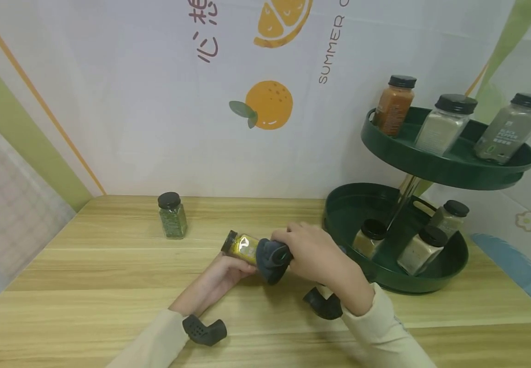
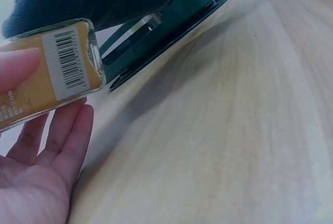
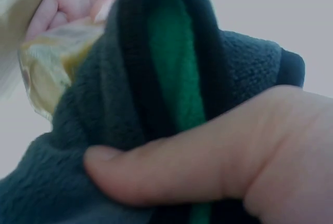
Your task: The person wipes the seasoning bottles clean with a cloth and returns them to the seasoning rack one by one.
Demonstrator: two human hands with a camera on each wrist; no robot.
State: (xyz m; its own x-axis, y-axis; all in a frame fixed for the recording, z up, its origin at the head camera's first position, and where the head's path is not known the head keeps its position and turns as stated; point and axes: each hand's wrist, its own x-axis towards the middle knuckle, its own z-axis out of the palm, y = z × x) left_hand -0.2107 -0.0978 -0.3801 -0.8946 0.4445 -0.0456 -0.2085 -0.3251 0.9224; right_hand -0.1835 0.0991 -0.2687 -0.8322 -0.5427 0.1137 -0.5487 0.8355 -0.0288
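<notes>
A glass spice jar (image 1: 245, 247) with yellow contents and a black lid lies tilted in my left hand (image 1: 228, 275). In the left wrist view, the thumb presses the face of the jar (image 2: 65, 65) beside a barcode label, with the fingers beneath it. My right hand (image 1: 316, 253) grips a bunched dark cloth (image 1: 272, 259) right at the jar's base end. Up close in the right wrist view, the thumb pinches the folded cloth (image 3: 109, 115), whose fold shows a bright green inside. The right hand's other fingers are hidden there.
On the right stands a two-tier dark green rack (image 1: 440, 166). Several spice jars occupy its tiers, including an orange one (image 1: 393, 107) on top and a pale one (image 1: 422, 250) below. A jar of green herbs (image 1: 172, 217) stands at the table's back left. A printed curtain (image 1: 164, 128) hangs behind.
</notes>
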